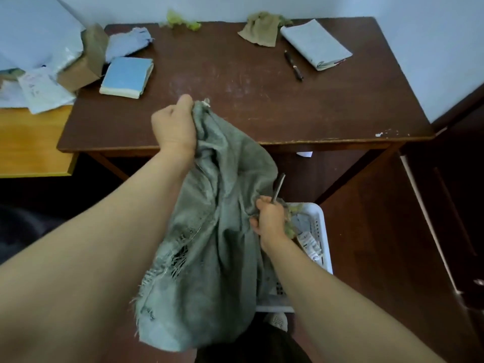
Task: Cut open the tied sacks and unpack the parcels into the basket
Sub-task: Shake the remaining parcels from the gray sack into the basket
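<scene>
A grey-green woven sack (209, 231), frayed and torn along its lower left side, hangs in front of the table. My left hand (175, 124) grips its upper corner near the table's front edge. My right hand (269, 218) grips the sack's right edge lower down, with a thin metal blade (278, 186) sticking up out of the fist. Under and to the right of the sack stands a white plastic basket (320, 231) on the floor, holding some wrapped parcels (309, 242). Most of the basket is hidden by the sack.
The brown wooden table (248, 100) carries a blue book (127, 76), a cardboard box (86, 58), a pen (293, 64), a grey parcel (315, 43), a tan sack (260, 31) and green scraps (180, 20). A yellow surface (31, 140) with papers sits at left. Dark furniture stands at right.
</scene>
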A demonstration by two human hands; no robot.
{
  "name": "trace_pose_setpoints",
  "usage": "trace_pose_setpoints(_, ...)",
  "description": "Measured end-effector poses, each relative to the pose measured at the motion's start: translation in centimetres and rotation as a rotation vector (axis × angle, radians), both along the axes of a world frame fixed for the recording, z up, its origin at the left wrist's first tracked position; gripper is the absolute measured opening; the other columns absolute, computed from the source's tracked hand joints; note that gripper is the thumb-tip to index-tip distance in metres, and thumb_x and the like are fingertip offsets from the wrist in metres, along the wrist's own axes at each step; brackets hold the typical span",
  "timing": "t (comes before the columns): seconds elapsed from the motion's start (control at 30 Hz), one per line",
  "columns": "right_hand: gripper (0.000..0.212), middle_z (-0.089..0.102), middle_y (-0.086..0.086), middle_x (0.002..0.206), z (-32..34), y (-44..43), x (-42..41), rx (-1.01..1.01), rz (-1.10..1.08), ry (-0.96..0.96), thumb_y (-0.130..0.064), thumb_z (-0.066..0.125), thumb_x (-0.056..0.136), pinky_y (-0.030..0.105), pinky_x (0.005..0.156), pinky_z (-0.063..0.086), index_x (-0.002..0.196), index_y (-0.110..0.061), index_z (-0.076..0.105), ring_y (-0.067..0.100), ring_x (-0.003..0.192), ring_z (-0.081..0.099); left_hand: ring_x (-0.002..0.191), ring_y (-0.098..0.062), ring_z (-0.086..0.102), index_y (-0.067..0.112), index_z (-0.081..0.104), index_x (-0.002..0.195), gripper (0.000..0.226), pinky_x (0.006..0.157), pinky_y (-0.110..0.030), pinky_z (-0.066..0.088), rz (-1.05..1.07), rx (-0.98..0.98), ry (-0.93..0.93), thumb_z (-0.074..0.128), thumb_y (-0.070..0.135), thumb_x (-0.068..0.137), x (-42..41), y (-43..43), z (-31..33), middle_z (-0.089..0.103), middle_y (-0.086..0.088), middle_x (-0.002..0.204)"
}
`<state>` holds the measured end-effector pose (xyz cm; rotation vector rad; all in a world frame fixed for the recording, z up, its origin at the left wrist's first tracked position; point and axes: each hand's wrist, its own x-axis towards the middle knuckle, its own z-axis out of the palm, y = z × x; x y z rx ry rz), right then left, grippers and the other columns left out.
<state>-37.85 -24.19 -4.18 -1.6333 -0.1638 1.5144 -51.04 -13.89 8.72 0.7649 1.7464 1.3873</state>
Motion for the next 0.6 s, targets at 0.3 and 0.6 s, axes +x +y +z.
trace_pose_setpoints(0.3, 0.079, 0.062, -0.021, 0.112, -2.0, -0.8, 3.9, 0.409, 0.448, -0.398, 0.002, 0.07, 0.079, 0.016, 0.091, 0.048, 0.141, -0.036, 0.04, -0.006, 0.106, 0.059, 0.056, -0.021, 0.046, 0.008, 0.05, 0.054, 0.032, 0.061, -0.03, 0.041, -0.325, -0.3, -0.079, 0.057, 0.018, 0.084, 1.9, -6.4, -7.3, 0.049, -0.007, 0.056)
trace_pose_setpoints(0.6, 0.02, 0.065, 0.017, 0.087, -5.7, -0.6, 1.9, -0.042, 0.566, -0.451, -0.022, 0.054, 0.087, 0.035, 0.074, 0.05, 0.088, -0.005, 0.064, 0.029, 0.082, 0.061, 0.098, -0.033, 0.063, 0.005, 0.062, 0.11, 0.042, 0.087, -0.04, 0.051, 0.005, -0.63, -0.289, 0.041, 0.038, 0.094, -5.7, -9.3, -14.4, 0.066, -0.017, 0.111)
